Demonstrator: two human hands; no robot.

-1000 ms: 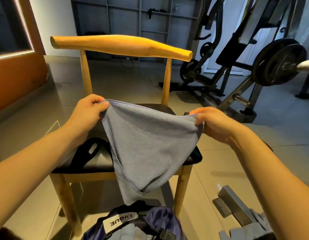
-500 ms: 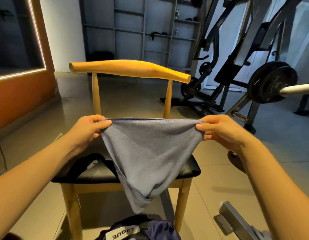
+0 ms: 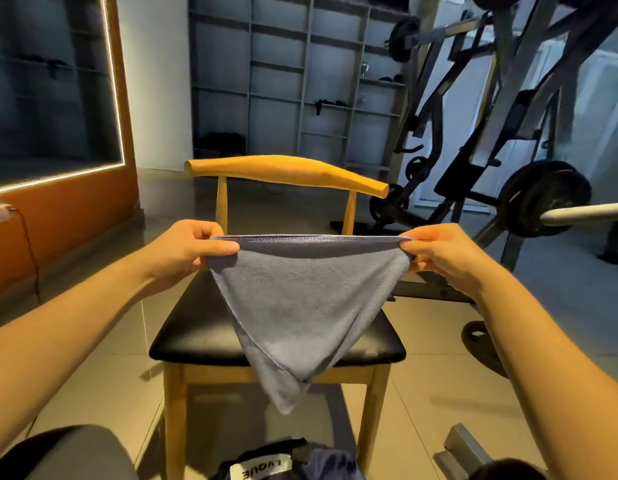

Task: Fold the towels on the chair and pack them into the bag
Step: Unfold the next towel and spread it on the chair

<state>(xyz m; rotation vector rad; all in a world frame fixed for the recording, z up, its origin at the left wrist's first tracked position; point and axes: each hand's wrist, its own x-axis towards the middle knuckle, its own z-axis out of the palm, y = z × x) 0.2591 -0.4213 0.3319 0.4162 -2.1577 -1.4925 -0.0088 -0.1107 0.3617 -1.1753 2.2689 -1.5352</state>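
**A:** From the head view, where is the towel?

**B:** The grey-blue towel [image 3: 300, 306] is held up in front of the chair [image 3: 283, 173]; its top edge runs taut and level between the two hands; the rest hangs down in a triangle, with the tip below the front edge of the black seat.

**A:** And each grip?

**B:** The left grip [image 3: 193, 247] pinches the towel's left corner between thumb and curled fingers; the right grip [image 3: 435, 254] pinches the right corner the same way; both forearms reach in from the lower corners.

**A:** Does the cloth touch the seat?

**B:** I cannot tell; it covers the middle of the seat from this angle.

**A:** The bag?

**B:** The dark blue bag [image 3: 321, 462] sits on the floor at the bottom edge, just in front of the chair and below the towel's tip; a white label [image 3: 261, 466] shows on it; only its top is in view.

**A:** Anything else around?

**B:** A weight plate [image 3: 539, 199] on a pale bar [image 3: 584, 213] stands to the right behind the chair; grey shelving [image 3: 283, 81] lines the far wall; an orange wall [image 3: 75, 220] with a lit strip is at the left; a grey metal block [image 3: 463, 445] lies on the floor at lower right.
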